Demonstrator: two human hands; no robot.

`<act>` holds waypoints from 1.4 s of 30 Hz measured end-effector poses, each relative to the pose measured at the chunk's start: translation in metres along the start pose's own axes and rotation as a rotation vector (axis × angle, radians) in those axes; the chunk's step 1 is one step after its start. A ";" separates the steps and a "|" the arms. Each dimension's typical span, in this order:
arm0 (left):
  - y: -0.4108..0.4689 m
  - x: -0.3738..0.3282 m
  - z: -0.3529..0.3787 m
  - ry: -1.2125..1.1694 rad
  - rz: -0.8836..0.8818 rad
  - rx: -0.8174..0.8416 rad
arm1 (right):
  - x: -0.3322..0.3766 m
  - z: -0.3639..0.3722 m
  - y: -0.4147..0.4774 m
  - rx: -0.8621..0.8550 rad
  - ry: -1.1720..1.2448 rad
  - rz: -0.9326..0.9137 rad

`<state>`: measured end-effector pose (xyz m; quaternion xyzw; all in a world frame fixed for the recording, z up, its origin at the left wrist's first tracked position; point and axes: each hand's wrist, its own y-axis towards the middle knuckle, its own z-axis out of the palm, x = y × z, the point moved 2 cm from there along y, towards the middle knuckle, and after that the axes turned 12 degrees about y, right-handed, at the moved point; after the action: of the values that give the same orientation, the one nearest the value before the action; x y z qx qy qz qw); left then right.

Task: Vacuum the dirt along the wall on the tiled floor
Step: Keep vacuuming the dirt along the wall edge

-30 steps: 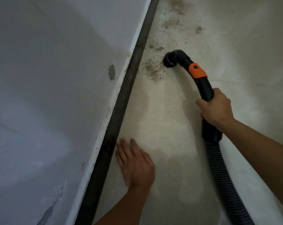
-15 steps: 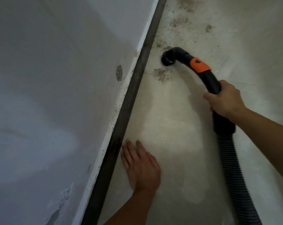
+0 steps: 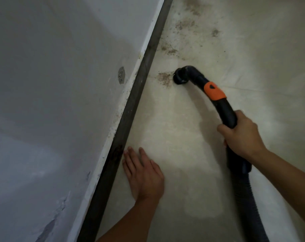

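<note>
Two hands in frame. Right hand (image 3: pixel 242 137) wrapped around the black vacuum pipe (image 3: pixel 227 110), just below its orange collar (image 3: pixel 214 90). Left hand (image 3: pixel 144 177) flat, fingers straight, palm down on the tiled floor (image 3: pixel 183 137), holding nothing, beside the dark skirting strip (image 3: pixel 130 109). Nozzle (image 3: pixel 179 77) on the floor, touching a brown dirt patch (image 3: pixel 164 78) near the wall (image 3: pixel 61 84). More specks (image 3: pixel 185 25) further along that floor edge.
</note>
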<state>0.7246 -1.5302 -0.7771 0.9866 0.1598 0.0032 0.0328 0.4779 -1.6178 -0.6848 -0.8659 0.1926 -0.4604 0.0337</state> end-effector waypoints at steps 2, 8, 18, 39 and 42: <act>0.000 -0.001 0.000 -0.002 -0.002 -0.005 | -0.007 0.003 -0.016 0.042 -0.032 -0.012; 0.001 -0.002 0.000 0.002 -0.003 0.022 | 0.013 0.008 0.031 -0.072 0.017 -0.003; 0.000 -0.003 -0.001 0.014 -0.007 0.037 | 0.017 0.021 0.023 -0.004 -0.033 -0.047; 0.002 -0.001 0.001 0.009 0.002 -0.001 | -0.005 -0.013 -0.003 -0.097 -0.073 0.010; 0.001 0.001 0.002 0.011 -0.002 0.010 | -0.018 -0.015 -0.040 -0.071 -0.047 0.031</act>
<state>0.7258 -1.5315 -0.7786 0.9866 0.1609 0.0077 0.0270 0.4691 -1.5728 -0.6807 -0.8742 0.2211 -0.4321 0.0147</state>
